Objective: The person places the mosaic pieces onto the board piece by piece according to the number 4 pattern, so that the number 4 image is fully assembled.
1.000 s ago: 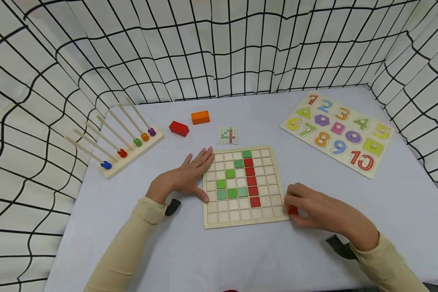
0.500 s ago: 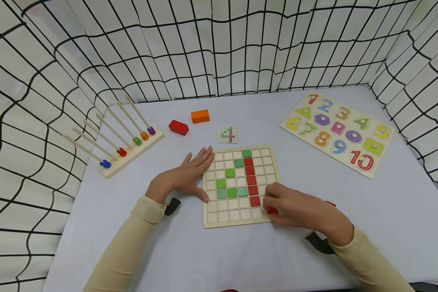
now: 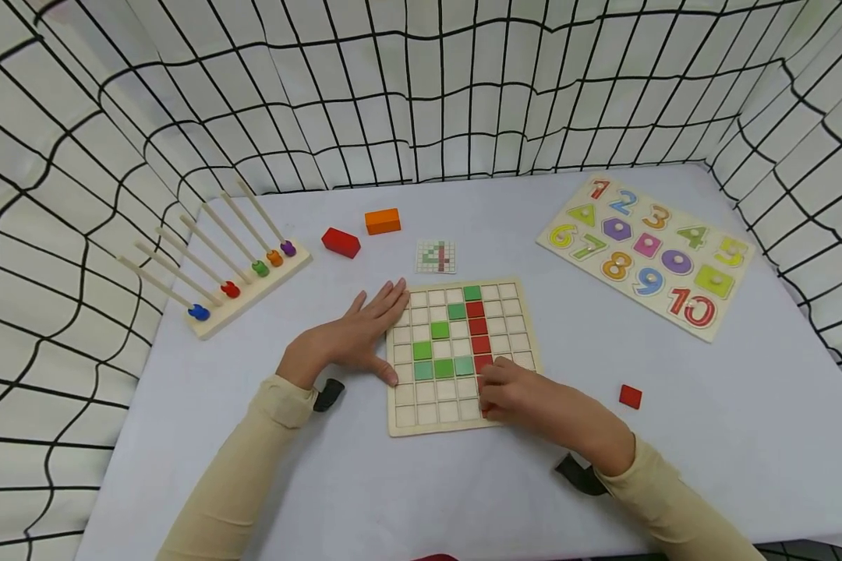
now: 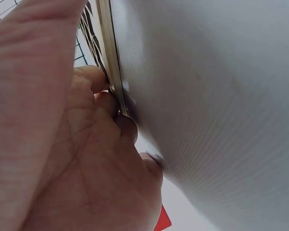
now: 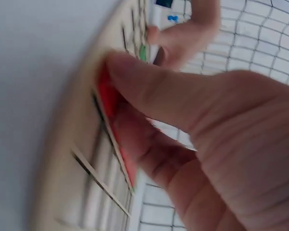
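Observation:
A square wooden grid board (image 3: pixel 421 429) lies on the white cloth. Green tiles (image 3: pixel 440 330) and a column of red tiles (image 3: pixel 479 326) sit in its cells and form a figure 4. My left hand (image 3: pixel 351 340) rests flat against the board's left edge, fingers spread. Over the lower part of the red column, my right hand (image 3: pixel 536 401) pinches a red square tile (image 5: pixel 107 89) between thumb and fingers, at the board's surface. It covers the cells around it in the head view. Another red tile (image 3: pixel 630 396) lies loose on the cloth to the right.
Behind the board lies a small pattern card (image 3: pixel 436 256). Near it are a red block (image 3: pixel 341 242) and an orange block (image 3: pixel 382 221). A peg stand with beads (image 3: pixel 252 292) is at left, a number puzzle board (image 3: pixel 681 312) at right. Black netting (image 3: pixel 442 97) surrounds the table.
My right hand has moved left from beside the board's right edge to the red column, carrying the red tile. The loose tile on the cloth has come into view. My left hand stays put.

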A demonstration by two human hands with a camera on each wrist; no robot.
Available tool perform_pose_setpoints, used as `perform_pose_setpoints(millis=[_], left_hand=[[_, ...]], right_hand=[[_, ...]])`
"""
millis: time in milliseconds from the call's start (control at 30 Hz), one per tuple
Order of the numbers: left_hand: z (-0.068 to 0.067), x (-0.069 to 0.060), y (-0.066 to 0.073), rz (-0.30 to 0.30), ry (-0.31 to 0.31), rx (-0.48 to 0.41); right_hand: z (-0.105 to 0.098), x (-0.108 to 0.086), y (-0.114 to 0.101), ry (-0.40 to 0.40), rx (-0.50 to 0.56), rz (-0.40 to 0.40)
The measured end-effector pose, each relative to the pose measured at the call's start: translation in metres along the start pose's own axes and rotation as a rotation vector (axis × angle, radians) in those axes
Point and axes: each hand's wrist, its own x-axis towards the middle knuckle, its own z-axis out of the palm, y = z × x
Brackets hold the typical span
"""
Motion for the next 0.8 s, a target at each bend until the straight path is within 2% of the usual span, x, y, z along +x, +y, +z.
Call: perform_pose_setpoints(millis=[133, 233, 467, 600, 800], left_hand=[[-0.001, -0.001, -0.001, 0.007, 0.008, 0.003], [-0.001, 0.000, -0.001, 0.009, 0.010, -0.002], [0.000, 0.001, -0.001, 0.007, 0.007, -0.002], [0.000, -0.001, -0.001, -0.003, 0.007, -0.003], [0.000, 0.000, -0.003, 0.007, 0.011, -0.019]], right_hand=[[0.006, 0.003, -0.004, 0.039, -0.023, -0.016], [0.006, 0.002, -0.004, 0.029, -0.041, -0.020], [0.000, -0.010, 0.001, 0.019, 0.048, -0.029], [-0.005, -0.017, 0.004, 0.037, 0.028, -0.041], [-0.013, -0.028, 0.011, 0.052, 0.043, -0.003]])
